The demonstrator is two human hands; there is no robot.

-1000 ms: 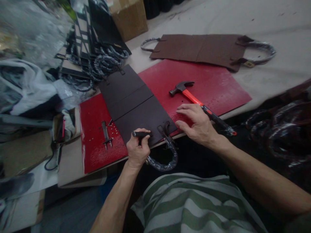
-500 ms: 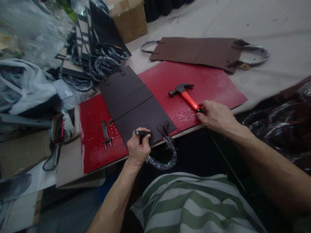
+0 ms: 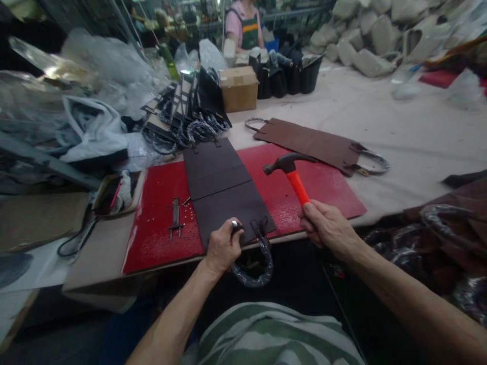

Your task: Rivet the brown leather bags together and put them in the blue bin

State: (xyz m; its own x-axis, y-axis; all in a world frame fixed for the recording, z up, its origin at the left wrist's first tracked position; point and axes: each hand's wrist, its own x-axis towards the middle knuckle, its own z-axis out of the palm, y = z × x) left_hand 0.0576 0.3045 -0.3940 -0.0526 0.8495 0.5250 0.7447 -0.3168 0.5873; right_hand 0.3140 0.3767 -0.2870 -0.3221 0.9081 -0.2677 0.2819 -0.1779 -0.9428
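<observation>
My left hand (image 3: 223, 244) grips a short metal punch (image 3: 235, 224), its bright round end facing up, over the near end of a dark brown bag panel (image 3: 228, 177). The punch's lower tip is hidden behind my fingers. A plastic-wrapped handle (image 3: 253, 281) on that panel loops over the table's front edge, beside my left hand. In my right hand (image 3: 323, 225) is a claw hammer (image 3: 297, 185) by its orange handle, raised with its head above the red board (image 3: 319, 192). The panel lies flat across this board.
On the board's left are a metal divider-like tool (image 3: 175, 215) and small bits. A second brown panel (image 3: 308, 142) with handles lies behind. Further back stand stacked black panels (image 3: 182, 109), a cardboard box (image 3: 239, 90) and a person (image 3: 245, 25). Wrapped handles (image 3: 395, 248) are piled at right.
My right hand has closed on the hammer's handle and lifted it off the board. My left hand still holds the punch, now more upright. The view has tilted up, showing more background.
</observation>
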